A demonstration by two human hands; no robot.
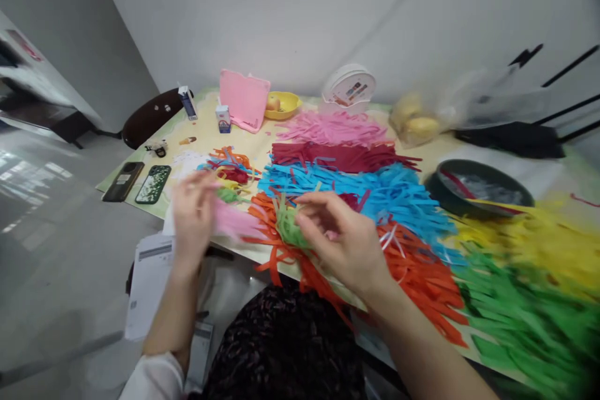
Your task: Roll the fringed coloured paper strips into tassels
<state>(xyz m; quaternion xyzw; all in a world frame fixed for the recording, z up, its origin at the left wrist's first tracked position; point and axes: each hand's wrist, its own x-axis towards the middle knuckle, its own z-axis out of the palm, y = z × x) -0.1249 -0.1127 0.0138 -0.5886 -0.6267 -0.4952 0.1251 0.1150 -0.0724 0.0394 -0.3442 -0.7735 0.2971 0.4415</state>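
My left hand (191,215), smeared by motion, is closed over the near-left table edge. Pink strips (240,224) trail rightward from its fingers, also blurred. My right hand (344,234) hovers above the orange strips (417,281) with its fingers curled and thumb near the index fingertip; what it grips, if anything, is hidden. A tangle of light green strips (289,228) lies right at its fingertips. Behind my left hand sits a small multicoloured pile of strips (234,174). Blue strips (375,184), dark red strips (328,155) and a pink strip heap (335,130) lie beyond my right hand.
Green strips (529,312) and yellow strips (548,244) cover the right side, near a dark round bowl (478,184). Two phones (124,181) lie at the left edge. A pink tablet case (244,100), small cartons (223,119) and a yellow bowl (285,106) stand at the back.
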